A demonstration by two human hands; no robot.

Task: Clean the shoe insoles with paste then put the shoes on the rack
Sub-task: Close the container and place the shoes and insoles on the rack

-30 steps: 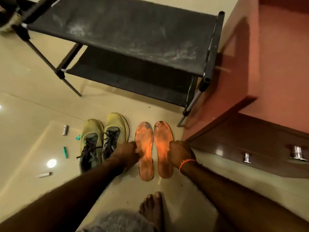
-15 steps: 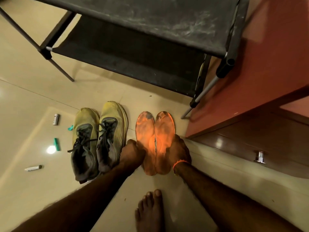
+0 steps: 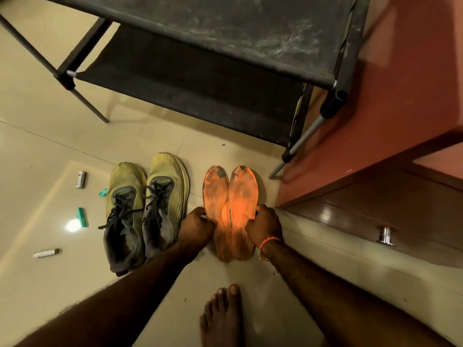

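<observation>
Tile floor (image 3: pixel 62 136): L grip (image 3: pixel 196 227) & R grip (image 3: pixel 264 226) curled, pinching orange insoles (image 3: pixel 229 209) together.

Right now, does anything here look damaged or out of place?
Yes. The two orange insoles are worn dark at the toes, with ragged edges. The rack shelf is streaked with pale dust and holds no shoes. Small items lie scattered on the floor left of the yellow shoes.

Orange insoles (image 3: pixel 229 211) touching; yellow shoes (image 3: pixel 146 209) beside
</observation>
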